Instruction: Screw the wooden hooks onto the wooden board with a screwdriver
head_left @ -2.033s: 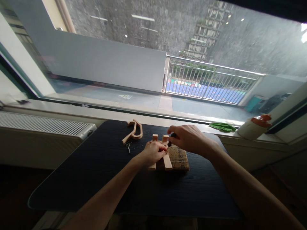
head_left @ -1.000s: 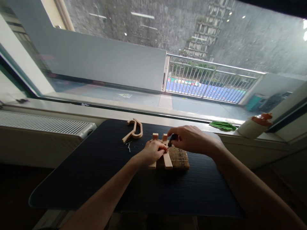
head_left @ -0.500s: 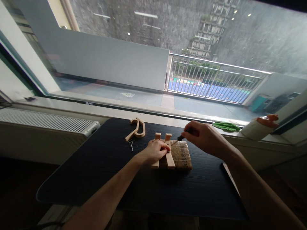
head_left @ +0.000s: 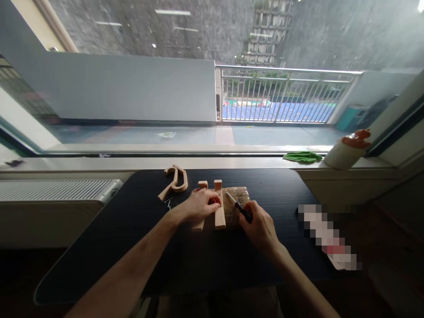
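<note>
My right hand is closed round the dark handle of a screwdriver, whose metal shaft points up and left over a brown taped block. My left hand lies curled across one wooden piece, hiding its middle. Its fingertips press at the near side of a second wooden piece, which rests along the block's left part. What is between those fingertips is hidden. The screwdriver's tip is apart from the wood, to the right of it.
A curved wooden frame and several loose screws lie on the dark table to the left. A pixelated flat object sits at the right edge. On the sill are a green cloth and a white bottle.
My right hand has moved down and nearer, and the screwdriver has swung from pointing down-left at the wood to pointing up-left. My left hand stays on the wooden pieces. The view has shifted.
</note>
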### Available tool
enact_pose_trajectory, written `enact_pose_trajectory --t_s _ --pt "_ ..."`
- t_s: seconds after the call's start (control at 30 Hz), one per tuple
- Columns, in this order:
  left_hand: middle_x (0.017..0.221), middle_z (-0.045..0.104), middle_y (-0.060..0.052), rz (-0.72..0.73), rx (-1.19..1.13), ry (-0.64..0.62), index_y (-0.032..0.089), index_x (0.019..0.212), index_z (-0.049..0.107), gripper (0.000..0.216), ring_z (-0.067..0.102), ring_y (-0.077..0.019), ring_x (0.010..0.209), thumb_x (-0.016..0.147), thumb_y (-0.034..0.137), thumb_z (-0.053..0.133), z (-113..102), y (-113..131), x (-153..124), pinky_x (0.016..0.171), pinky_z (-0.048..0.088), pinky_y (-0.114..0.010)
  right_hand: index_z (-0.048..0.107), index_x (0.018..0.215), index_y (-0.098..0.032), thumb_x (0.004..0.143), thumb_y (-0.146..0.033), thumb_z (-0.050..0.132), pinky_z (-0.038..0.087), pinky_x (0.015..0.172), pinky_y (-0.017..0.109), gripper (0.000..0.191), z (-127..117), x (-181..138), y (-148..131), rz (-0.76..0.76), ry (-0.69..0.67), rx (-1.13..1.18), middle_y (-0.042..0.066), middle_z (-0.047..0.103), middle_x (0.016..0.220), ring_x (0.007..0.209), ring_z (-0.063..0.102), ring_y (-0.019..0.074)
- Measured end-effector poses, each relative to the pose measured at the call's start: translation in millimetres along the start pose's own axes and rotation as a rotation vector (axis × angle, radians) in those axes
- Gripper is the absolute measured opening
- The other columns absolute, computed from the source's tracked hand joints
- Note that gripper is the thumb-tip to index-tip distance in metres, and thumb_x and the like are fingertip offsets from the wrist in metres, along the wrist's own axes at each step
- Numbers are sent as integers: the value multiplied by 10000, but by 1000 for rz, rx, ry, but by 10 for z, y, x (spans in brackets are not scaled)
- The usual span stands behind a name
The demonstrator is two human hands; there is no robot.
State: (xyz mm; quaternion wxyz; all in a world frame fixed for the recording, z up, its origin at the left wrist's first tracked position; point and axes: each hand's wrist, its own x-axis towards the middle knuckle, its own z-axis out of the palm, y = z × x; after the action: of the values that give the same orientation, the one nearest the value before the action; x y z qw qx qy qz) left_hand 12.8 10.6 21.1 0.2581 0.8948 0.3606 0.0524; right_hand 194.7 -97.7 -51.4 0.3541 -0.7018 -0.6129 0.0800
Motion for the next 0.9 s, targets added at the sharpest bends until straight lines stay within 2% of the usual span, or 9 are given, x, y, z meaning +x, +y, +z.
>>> enact_pose_trajectory --t_s 0.13,0.3,0.57,0.9 --pt "773 647 -25 -51 67 -15 189 775 653 190 563 -172 776 750 307 505 -14 50 48 716 404 -259 481 892 -216 771 -248 524 389 688 262 132 83 -28 39 -31 66 9 -1 586 819 767 553 161" --pt "751 622 -22 -23 129 -16 187 760 629 166 541 -152 702 737 276 491 21 29 86 658 393 -249 479 894 -220 764 -226 533 388 710 258 142 128 -39 74 -45 104 28 -6 581 843 787 542 158" --pt "751 604 -14 -11 166 -1 188 735 597 124 527 -147 705 724 238 484 48 51 81 632 373 -245 490 873 -213 749 -215 539 388 699 247 134 148 -41 86 -53 140 54 -7 584 820 772 543 147" --pt "720 617 0 -21 210 -7 207 779 622 165 540 -138 681 753 292 482 29 86 90 637 361 -241 489 874 -211 759 -212 533 389 706 255 123 143 -38 95 -62 140 65 -4 579 828 773 539 153"
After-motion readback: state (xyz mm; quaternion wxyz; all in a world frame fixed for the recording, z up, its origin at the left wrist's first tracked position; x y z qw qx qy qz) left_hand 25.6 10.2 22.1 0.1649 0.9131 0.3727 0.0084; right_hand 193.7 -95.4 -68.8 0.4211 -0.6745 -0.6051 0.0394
